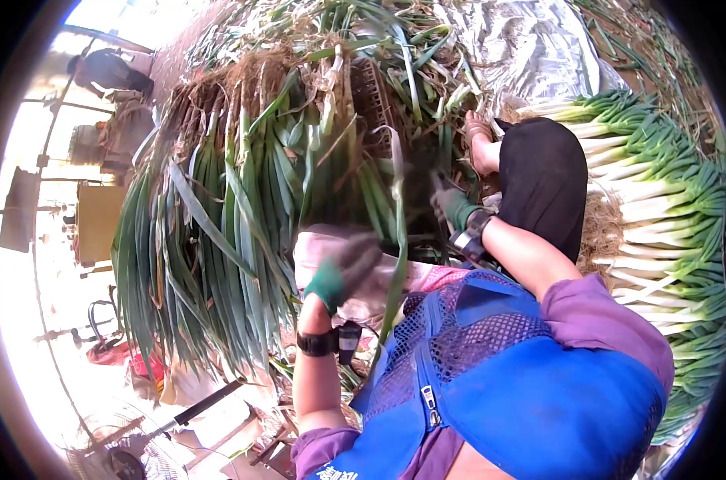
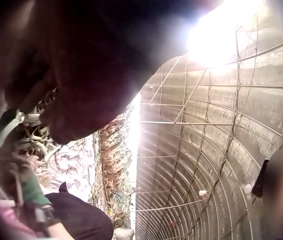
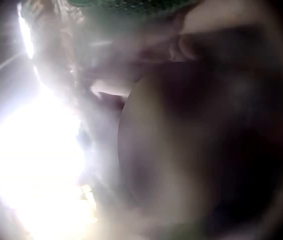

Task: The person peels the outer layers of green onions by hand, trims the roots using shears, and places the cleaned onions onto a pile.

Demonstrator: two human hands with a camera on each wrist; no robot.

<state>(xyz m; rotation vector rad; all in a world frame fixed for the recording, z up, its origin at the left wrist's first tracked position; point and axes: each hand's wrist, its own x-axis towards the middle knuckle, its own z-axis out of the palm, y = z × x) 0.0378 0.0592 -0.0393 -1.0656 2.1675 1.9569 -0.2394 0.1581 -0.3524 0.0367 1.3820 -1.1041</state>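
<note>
**Careful handling for one long scallion [image 1: 400, 208]**

It lies between the gloved left hand [image 1: 349, 272] and right hand [image 1: 452, 204]; blur hides whether either grips it. Supporting it low and pulling gently should avoid snapping. Count: two hands, one scallion between, two piles, rooted scallions [image 1: 211, 192] and pale-shanked scallions [image 1: 651, 210], too crowded to number.

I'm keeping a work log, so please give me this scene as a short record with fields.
Left hand: gloved, blurred; grip unclear
Right hand: gloved; grip unclear
Left side: leafy onions, roots pointing away from the person
Right side: white-stalked onions, laid in a row
Ahead: pale sheet
Clothing: blue vest
</note>
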